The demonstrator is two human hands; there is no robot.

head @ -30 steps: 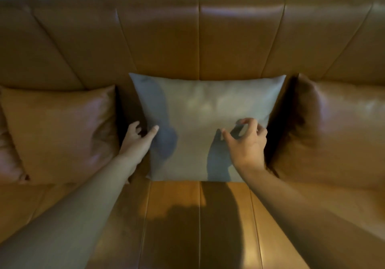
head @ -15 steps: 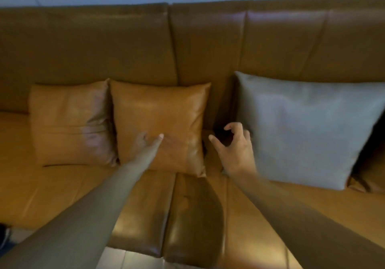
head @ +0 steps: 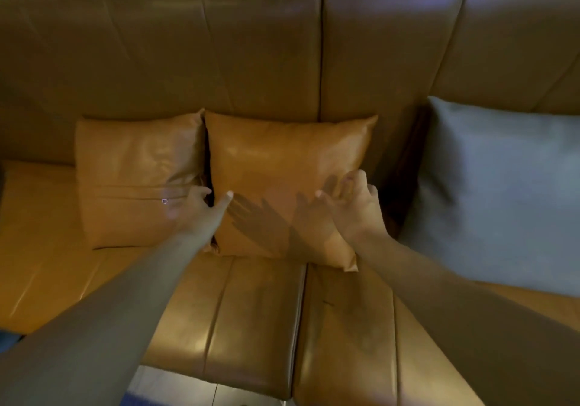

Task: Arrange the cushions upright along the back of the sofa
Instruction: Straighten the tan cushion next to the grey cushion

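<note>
We are reaching for the middle tan cushion [head: 282, 179], which is leaning upright against the sofa back [head: 219, 53]. Our left hand [head: 197, 214] and right hand [head: 354, 207] are flanking it, fingers spread, gripping nothing. A grey cushion [head: 502, 192] is standing right.

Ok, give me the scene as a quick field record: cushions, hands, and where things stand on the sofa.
sofa: tan leather, backrest across the top of view
left cushion: tan, upright against the backrest
middle cushion: tan, upright, its left edge against the left cushion
grey cushion, upright at right, a gap between it and the middle cushion
left hand: open, at the seam between the two tan cushions
right hand: open, fingers curled at the middle cushion's right side
grip: neither hand visibly closed on a cushion
</note>
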